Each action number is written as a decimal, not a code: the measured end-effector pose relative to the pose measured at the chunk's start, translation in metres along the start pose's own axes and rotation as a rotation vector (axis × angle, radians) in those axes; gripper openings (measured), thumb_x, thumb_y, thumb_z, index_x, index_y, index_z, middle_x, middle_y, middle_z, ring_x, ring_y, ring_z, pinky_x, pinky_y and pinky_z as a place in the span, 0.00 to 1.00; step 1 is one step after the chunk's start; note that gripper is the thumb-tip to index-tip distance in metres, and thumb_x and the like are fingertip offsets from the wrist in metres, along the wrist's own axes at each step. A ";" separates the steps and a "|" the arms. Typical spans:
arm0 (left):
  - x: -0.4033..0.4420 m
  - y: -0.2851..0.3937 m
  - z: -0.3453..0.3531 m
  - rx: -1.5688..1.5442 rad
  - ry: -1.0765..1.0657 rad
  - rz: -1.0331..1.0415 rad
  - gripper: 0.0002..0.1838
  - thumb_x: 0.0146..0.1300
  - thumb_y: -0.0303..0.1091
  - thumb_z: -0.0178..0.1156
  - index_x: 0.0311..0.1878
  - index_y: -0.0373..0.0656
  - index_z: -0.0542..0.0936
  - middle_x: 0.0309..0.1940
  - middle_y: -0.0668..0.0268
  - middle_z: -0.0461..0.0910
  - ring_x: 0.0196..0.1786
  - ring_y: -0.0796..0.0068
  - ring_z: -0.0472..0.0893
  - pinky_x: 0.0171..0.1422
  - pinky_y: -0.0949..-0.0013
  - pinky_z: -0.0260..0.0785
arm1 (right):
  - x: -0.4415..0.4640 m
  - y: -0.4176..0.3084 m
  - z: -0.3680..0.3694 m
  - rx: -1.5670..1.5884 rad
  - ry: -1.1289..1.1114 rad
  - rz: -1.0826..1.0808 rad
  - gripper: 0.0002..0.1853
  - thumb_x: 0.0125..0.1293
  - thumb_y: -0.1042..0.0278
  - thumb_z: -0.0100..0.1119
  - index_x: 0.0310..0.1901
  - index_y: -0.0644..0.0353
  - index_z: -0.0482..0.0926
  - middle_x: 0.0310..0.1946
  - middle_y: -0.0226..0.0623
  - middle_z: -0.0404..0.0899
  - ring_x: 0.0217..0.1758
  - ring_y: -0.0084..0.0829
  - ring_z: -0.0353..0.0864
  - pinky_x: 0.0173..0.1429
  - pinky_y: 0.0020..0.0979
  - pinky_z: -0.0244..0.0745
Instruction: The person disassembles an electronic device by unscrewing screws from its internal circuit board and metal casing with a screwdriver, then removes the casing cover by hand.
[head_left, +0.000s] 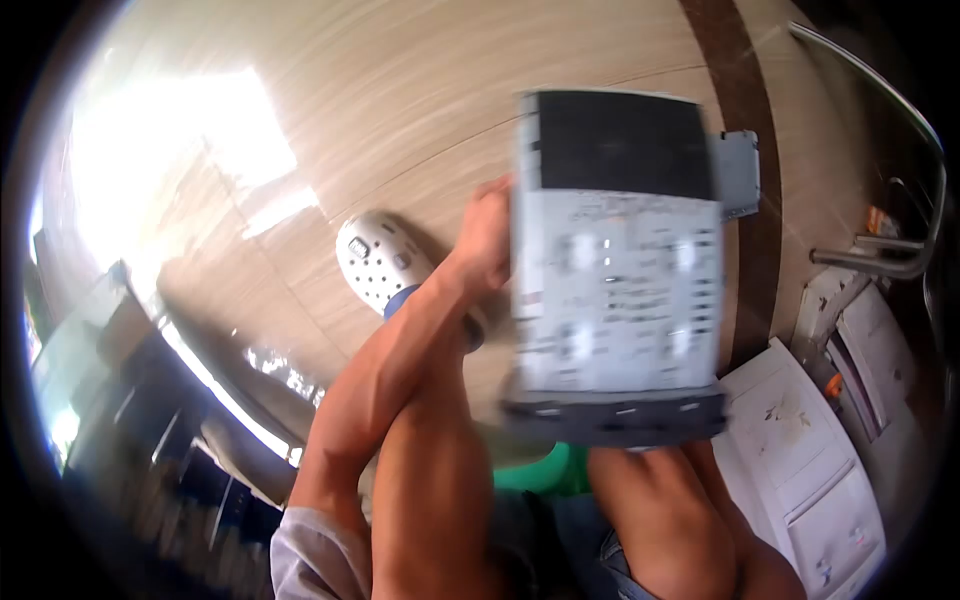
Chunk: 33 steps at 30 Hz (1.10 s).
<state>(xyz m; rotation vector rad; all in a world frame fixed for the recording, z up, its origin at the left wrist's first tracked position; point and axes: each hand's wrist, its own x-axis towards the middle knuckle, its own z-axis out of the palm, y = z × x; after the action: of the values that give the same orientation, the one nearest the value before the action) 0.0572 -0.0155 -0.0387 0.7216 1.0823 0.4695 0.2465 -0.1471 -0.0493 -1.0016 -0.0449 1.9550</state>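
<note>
A boxy electronic device (620,290) with a grey slotted metal casing, a black upper panel and a dark strip along its near end is held up in front of my knees. My left hand (487,235) grips its left side, the fingers partly hidden behind the edge. The right forearm runs beside my right knee toward the device's near end, and the hand there is hidden. A small grey metal plate (740,172) shows past the device's right side; whether it is joined to it, I cannot tell.
A white shoe (385,262) is on the tiled floor (430,80) left of the device. Green plastic (545,472) shows between my legs. White cabinet-like units (800,440) and a bent metal tube (925,150) stand at the right. Blurred dark objects fill the lower left.
</note>
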 end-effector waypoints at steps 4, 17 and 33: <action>0.027 -0.005 -0.009 -0.478 0.130 -0.268 0.25 0.82 0.50 0.44 0.45 0.36 0.78 0.33 0.59 0.82 0.37 0.66 0.82 0.51 0.65 0.80 | 0.010 -0.008 0.000 -0.082 0.073 0.001 0.35 0.66 0.56 0.64 0.71 0.65 0.69 0.60 0.41 0.80 0.62 0.32 0.79 0.65 0.32 0.75; 0.009 0.006 -0.036 -0.997 -0.213 -0.127 0.39 0.79 0.61 0.40 0.67 0.27 0.71 0.60 0.48 0.80 0.60 0.54 0.81 0.70 0.58 0.73 | 0.002 -0.027 0.001 -0.289 0.193 -0.055 0.35 0.69 0.50 0.59 0.71 0.65 0.69 0.61 0.40 0.80 0.62 0.30 0.79 0.65 0.32 0.76; -0.019 -0.006 -0.034 -0.134 -0.214 -0.306 0.16 0.73 0.41 0.63 0.47 0.34 0.84 0.28 0.62 0.85 0.21 0.75 0.80 0.31 0.71 0.73 | -0.001 -0.035 0.004 -0.377 0.288 -0.097 0.36 0.74 0.43 0.53 0.71 0.65 0.70 0.62 0.38 0.80 0.62 0.28 0.79 0.64 0.31 0.76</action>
<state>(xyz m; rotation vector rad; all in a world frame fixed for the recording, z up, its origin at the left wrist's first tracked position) 0.0184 -0.0223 -0.0411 0.4658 0.9297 0.1946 0.2688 -0.1255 -0.0320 -1.4913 -0.3033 1.7301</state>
